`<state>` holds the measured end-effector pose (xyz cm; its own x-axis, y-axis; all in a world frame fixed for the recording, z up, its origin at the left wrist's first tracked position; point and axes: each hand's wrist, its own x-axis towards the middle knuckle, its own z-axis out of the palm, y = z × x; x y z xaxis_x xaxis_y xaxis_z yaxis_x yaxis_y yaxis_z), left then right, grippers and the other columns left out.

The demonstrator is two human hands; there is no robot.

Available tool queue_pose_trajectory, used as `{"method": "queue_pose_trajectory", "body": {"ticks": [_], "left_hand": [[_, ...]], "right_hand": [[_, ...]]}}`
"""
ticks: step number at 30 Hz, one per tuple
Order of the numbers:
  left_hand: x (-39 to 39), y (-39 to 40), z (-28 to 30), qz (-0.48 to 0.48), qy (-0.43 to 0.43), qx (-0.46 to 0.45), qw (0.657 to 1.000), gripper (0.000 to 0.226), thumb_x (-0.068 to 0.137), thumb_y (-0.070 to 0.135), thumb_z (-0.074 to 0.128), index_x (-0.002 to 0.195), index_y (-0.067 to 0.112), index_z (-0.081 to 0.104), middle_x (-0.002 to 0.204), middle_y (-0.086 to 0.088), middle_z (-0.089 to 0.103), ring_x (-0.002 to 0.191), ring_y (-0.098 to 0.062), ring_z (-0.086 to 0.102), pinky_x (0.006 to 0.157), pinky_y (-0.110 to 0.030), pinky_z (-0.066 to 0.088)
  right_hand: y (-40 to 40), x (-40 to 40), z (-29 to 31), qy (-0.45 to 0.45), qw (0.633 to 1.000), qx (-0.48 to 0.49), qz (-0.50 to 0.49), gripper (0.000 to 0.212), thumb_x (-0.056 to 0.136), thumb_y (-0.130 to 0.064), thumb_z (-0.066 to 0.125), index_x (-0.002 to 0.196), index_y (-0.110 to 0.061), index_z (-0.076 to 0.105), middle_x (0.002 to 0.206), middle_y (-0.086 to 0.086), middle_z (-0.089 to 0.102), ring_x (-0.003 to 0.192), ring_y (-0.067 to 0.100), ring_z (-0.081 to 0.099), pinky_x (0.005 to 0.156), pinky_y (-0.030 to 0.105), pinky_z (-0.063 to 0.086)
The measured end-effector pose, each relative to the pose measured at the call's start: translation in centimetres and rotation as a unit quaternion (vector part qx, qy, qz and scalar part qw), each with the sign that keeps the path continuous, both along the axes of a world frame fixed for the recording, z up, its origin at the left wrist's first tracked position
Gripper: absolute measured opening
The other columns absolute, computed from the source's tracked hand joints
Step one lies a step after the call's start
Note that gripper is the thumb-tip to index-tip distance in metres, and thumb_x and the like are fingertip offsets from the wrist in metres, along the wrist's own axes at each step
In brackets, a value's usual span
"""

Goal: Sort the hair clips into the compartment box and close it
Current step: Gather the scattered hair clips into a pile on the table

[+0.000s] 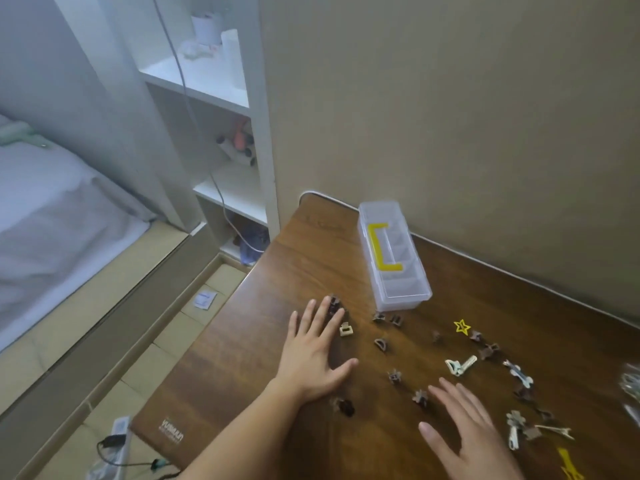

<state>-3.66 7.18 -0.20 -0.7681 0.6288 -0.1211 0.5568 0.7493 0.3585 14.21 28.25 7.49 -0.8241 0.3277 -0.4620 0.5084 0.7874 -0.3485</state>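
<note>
My right hand point(471, 431) lies nearest, flat on the table point(242, 358), fingers straight, holding nothing. My left hand point(311, 355) is spread flat too, its fingertips beside a dark clip point(335, 304) and a cream clip point(345, 329). Hair clips point(460, 366) lie scattered between my hands and the box, a yellow star clip point(462, 327) just this side of it. Farthest off, the box point(393, 258) sits with its lid down. Sorting not yet begun, I judge; next move wants the lid opened.
</note>
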Motion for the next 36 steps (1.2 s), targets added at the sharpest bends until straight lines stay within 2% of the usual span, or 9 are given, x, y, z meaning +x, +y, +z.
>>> {"method": "queue_pose_trajectory", "body": {"ticks": [4, 10, 14, 18, 22, 25, 28, 31, 36], "left_hand": [[-2.4, 1.4, -0.1, -0.029, 0.004, 0.011, 1.0, 0.088, 0.084, 0.079, 0.03, 0.157, 0.038, 0.005, 0.164, 0.011, -0.017, 0.151, -0.015, -0.021, 0.123, -0.045, -0.01], [-0.8, 3.1, -0.3, -0.099, -0.032, 0.054, 0.993, 0.083, 0.086, 0.075, 0.034, 0.157, 0.032, 0.021, 0.166, 0.011, 0.009, 0.153, -0.011, -0.007, 0.124, -0.045, 0.0], [5.4, 4.8, -0.4, -0.096, -0.053, 0.086, 0.99, 0.081, 0.087, 0.079, 0.02, 0.155, 0.034, 0.025, 0.165, 0.014, 0.007, 0.153, -0.009, -0.009, 0.125, -0.041, -0.001], [11.0, 7.9, -0.7, -0.069, -0.08, 0.111, 0.988, 0.072, 0.094, 0.069, 0.027, 0.155, 0.031, 0.028, 0.165, 0.015, 0.001, 0.153, -0.01, -0.01, 0.122, -0.04, -0.004], [13.3, 10.0, 0.1, -0.125, -0.112, 0.103, 0.98, 0.071, 0.095, 0.067, 0.026, 0.158, 0.035, 0.013, 0.163, 0.019, -0.015, 0.149, -0.006, -0.024, 0.122, -0.047, -0.01], [11.1, 10.0, -0.7, -0.05, -0.046, 0.178, 0.982, 0.067, 0.094, 0.063, 0.039, 0.153, 0.032, 0.029, 0.166, 0.006, 0.013, 0.154, -0.019, 0.001, 0.123, -0.049, 0.003], [6.0, 10.3, -1.0, 0.075, 0.006, 0.205, 0.976, 0.059, 0.092, 0.053, 0.046, 0.14, 0.019, 0.048, 0.149, -0.008, 0.041, 0.14, -0.03, 0.034, 0.118, -0.051, 0.025], [2.6, 11.5, -0.7, 0.019, 0.002, 0.172, 0.985, 0.056, 0.092, 0.052, 0.045, 0.135, 0.016, 0.053, 0.138, -0.004, 0.053, 0.128, -0.028, 0.046, 0.112, -0.046, 0.034], [2.7, 12.9, -1.0, -0.096, 0.018, 0.138, 0.986, 0.057, 0.092, 0.054, 0.048, 0.137, 0.02, 0.051, 0.137, -0.003, 0.051, 0.128, -0.025, 0.042, 0.113, -0.042, 0.034]], "right_hand": [[1.1, 1.0, 0.1, -0.002, 1.0, -0.002, -0.02, 0.108, 0.043, -0.1, -0.008, 0.135, -0.053, 0.023, 0.14, -0.039, 0.006, 0.134, -0.009, -0.001, 0.118, 0.034, 0.018], [0.6, 2.4, -1.6, 0.049, 0.998, -0.011, -0.038, 0.097, 0.059, -0.096, 0.003, 0.137, -0.048, 0.035, 0.144, -0.039, 0.014, 0.141, -0.007, 0.006, 0.117, 0.035, 0.023], [-0.4, 2.3, -2.3, 0.06, 0.997, -0.025, -0.038, 0.098, 0.056, -0.096, -0.004, 0.137, -0.05, 0.028, 0.142, -0.038, 0.011, 0.14, -0.007, 0.003, 0.117, 0.027, 0.017], [-0.1, 3.6, -3.1, 0.091, 0.994, -0.015, -0.051, 0.093, 0.064, -0.092, 0.0, 0.137, -0.045, 0.035, 0.144, -0.036, 0.015, 0.139, -0.009, 0.002, 0.115, 0.023, 0.014], [1.5, 5.3, -3.3, 0.114, 0.99, -0.006, -0.085, 0.074, 0.075, -0.081, 0.022, 0.136, -0.042, 0.042, 0.145, -0.033, 0.022, 0.14, -0.007, 0.008, 0.115, 0.026, 0.016], [2.7, 6.9, -3.5, 0.145, 0.983, 0.009, -0.109, 0.07, 0.08, -0.079, 0.024, 0.133, -0.039, 0.047, 0.144, -0.029, 0.03, 0.141, -0.003, 0.014, 0.112, 0.028, 0.018], [3.7, 8.4, -3.8, 0.168, 0.976, 0.014, -0.137, 0.071, 0.08, -0.081, 0.025, 0.129, -0.037, 0.052, 0.141, -0.029, 0.034, 0.139, -0.003, 0.019, 0.11, 0.03, 0.023], [4.4, 9.4, -3.9, 0.168, 0.974, 0.006, -0.149, 0.066, 0.079, -0.082, 0.024, 0.127, -0.043, 0.047, 0.141, -0.036, 0.028, 0.139, -0.007, 0.016, 0.11, 0.029, 0.023], [5.2, 9.8, -4.3, 0.179, 0.973, 0.004, -0.146, 0.063, 0.082, -0.077, 0.028, 0.129, -0.041, 0.048, 0.142, -0.031, 0.031, 0.138, -0.014, 0.009, 0.108, 0.026, 0.022]]}}
